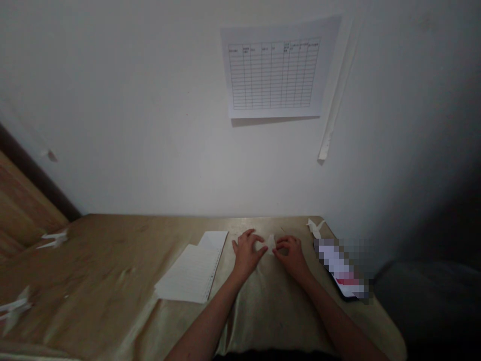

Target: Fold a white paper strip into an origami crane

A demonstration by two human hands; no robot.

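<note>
Between my two hands, just above the cloth-covered table, is a small piece of folded white paper (271, 243). My left hand (247, 252) is at the paper's left edge, thumb and index finger closed on it and the other fingers curled apart. My right hand (292, 254) pinches its right edge, fingers bent together. The fingertips hide part of the paper, and its exact folds are too small to make out. Left of my left hand lies a lined notebook (188, 275) with loose white sheets.
A phone (341, 271) with a blurred screen lies at the table's right edge. Folded white paper pieces rest behind it (314, 228) and on the left, including a folded paper shape (17, 308). A printed table sheet (274, 75) hangs on the wall behind the table (112, 260).
</note>
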